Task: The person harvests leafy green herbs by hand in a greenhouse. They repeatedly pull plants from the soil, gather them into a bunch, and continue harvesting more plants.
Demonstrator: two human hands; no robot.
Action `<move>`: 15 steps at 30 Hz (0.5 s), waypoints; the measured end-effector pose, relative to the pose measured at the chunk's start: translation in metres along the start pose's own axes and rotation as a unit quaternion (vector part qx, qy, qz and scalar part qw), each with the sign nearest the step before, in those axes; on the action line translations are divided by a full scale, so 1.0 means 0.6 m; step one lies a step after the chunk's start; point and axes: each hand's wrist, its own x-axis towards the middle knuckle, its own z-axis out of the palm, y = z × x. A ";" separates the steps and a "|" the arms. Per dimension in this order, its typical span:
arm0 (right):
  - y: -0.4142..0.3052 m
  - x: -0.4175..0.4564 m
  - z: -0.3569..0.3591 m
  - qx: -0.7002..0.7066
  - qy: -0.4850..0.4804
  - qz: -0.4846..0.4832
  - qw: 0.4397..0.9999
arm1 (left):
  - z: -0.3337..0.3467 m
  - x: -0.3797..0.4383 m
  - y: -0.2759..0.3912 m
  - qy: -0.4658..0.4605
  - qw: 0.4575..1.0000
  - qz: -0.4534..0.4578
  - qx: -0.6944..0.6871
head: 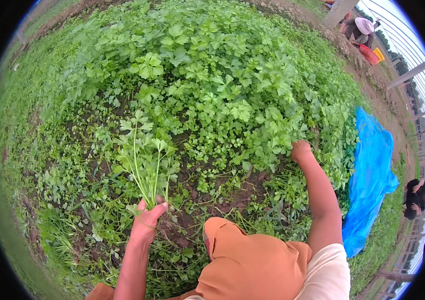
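My left hand (148, 217) is closed around the lower stems of a small bunch of leafy celery-like plants (146, 168), held upright, with thin roots hanging beside the palm. On the right, my right hand (301, 150) reaches into the edge of the dense standing greens (242, 108); its fingers are hidden by leaves, so what they touch does not show. Pulled plants with pale stems (66, 236) lie on the ground at the lower left.
A blue plastic sheet (369, 176) lies to the right of my right arm. Farther off are a crouching person (360, 30) by a red container (368, 54), another person (418, 197) at the far right, and concrete posts (409, 74). Low weeds surround my knee.
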 end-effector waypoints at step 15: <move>-0.029 -0.031 0.079 -0.208 0.094 -0.070 0.971 | -0.004 -0.014 0.017 0.006 1.000 0.012 -0.012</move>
